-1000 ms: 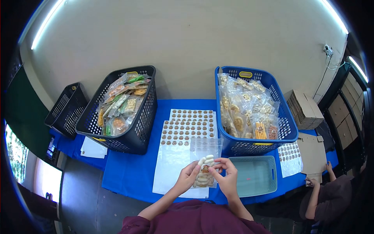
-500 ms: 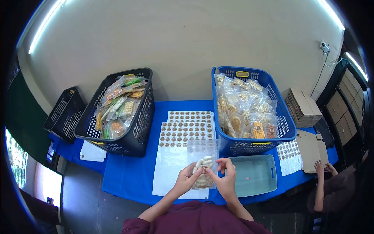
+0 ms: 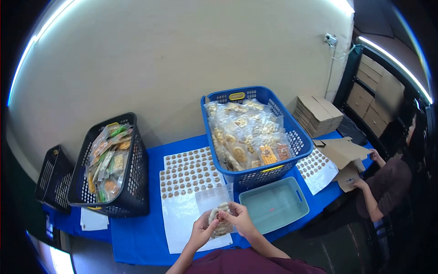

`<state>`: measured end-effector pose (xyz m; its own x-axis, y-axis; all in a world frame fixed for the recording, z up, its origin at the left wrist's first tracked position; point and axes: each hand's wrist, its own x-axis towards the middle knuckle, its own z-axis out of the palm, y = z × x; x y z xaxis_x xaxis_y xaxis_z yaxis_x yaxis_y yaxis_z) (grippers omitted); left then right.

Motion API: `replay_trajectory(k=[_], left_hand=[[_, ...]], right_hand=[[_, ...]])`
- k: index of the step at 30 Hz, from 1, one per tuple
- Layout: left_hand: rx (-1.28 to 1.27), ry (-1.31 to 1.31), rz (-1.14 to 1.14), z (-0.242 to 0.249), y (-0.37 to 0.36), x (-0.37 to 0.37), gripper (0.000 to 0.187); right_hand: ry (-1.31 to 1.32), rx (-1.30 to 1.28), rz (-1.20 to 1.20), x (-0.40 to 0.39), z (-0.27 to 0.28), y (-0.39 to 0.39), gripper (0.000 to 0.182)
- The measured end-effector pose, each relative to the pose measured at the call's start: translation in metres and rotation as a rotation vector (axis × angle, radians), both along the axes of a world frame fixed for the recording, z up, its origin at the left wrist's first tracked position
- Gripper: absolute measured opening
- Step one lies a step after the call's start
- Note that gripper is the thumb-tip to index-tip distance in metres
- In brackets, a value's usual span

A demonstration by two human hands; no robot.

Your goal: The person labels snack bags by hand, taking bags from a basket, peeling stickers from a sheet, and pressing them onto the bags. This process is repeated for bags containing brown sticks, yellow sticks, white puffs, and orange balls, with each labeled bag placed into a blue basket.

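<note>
My left hand (image 3: 201, 230) and my right hand (image 3: 240, 218) both hold a clear bag of pale finger-shaped snacks (image 3: 218, 213) just above the near table edge. A small round brown sticker sits on the front of the bag between my thumbs. Under my hands lies a sticker sheet (image 3: 189, 179) with rows of round brown stickers, its lower part bare.
A blue basket (image 3: 301, 146) full of bagged snacks stands behind a shallow teal tray (image 3: 273, 206). A black basket (image 3: 132, 192) with bagged snacks is at left, another black basket (image 3: 49, 180) beyond it. More sticker sheets (image 3: 315, 168), flat cardboard (image 3: 319, 114), and a seated person (image 3: 388, 187) are at right.
The view has swung to the right, so everything has shifted left in the frame. My hands still hold the bag, thumbs now pressed close over the sticker.
</note>
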<state>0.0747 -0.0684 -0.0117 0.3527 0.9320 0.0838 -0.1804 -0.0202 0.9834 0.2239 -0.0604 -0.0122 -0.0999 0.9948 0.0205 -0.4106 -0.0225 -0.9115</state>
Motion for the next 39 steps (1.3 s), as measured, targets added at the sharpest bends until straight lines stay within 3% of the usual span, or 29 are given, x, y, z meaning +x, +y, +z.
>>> replay_trajectory(k=[4, 7, 10, 17, 20, 22, 25, 29, 32, 35, 36, 39], left_hand=[[-0.122, 0.017, -0.033, -0.003, -0.002, 0.004, 0.039], [-0.026, -0.049, -0.055, -0.002, -0.004, 0.012, 0.041], [-0.133, -0.063, -0.070, -0.001, -0.006, 0.020, 0.042], [-0.131, -0.001, -0.210, 0.002, -0.007, 0.025, 0.042], [-0.164, 0.067, -0.247, 0.003, -0.008, 0.018, 0.041], [-0.209, 0.021, -0.244, 0.007, -0.012, 0.016, 0.043], [-0.082, -0.121, -0.185, -0.007, -0.014, 0.015, 0.045], [-0.116, -0.071, -0.171, -0.007, -0.015, -0.003, 0.045], [-0.192, -0.111, -0.129, -0.004, -0.023, -0.018, 0.042], [-0.182, 0.041, -0.129, 0.006, -0.025, -0.040, 0.040], [-0.138, -0.051, -0.111, 0.002, -0.023, -0.044, 0.042], [-0.260, 0.105, -0.109, -0.009, -0.025, -0.075, 0.039]], right_hand=[[-0.005, 0.006, -0.082, 0.001, -0.001, -0.011, 0.017], [-0.052, 0.018, -0.186, -0.001, -0.005, -0.018, 0.017], [-0.228, 0.119, -0.302, 0.001, -0.012, -0.024, 0.017], [-0.136, 0.055, -0.429, 0.005, -0.008, -0.042, 0.021], [0.025, 0.002, -0.402, 0.001, -0.011, -0.046, 0.022], [0.001, 0.006, -0.405, -0.004, -0.011, -0.048, 0.021], [-0.103, 0.052, -0.421, -0.013, -0.013, -0.050, 0.021], [-0.099, 0.027, -0.421, -0.031, -0.005, -0.053, 0.020], [-0.243, 0.064, -0.378, -0.042, -0.009, -0.051, 0.019], [-0.235, 0.030, -0.335, -0.061, -0.015, -0.047, 0.019], [-0.227, 0.010, -0.310, -0.068, -0.017, -0.046, 0.020], [-0.093, -0.054, -0.238, -0.090, -0.020, -0.046, 0.019]])
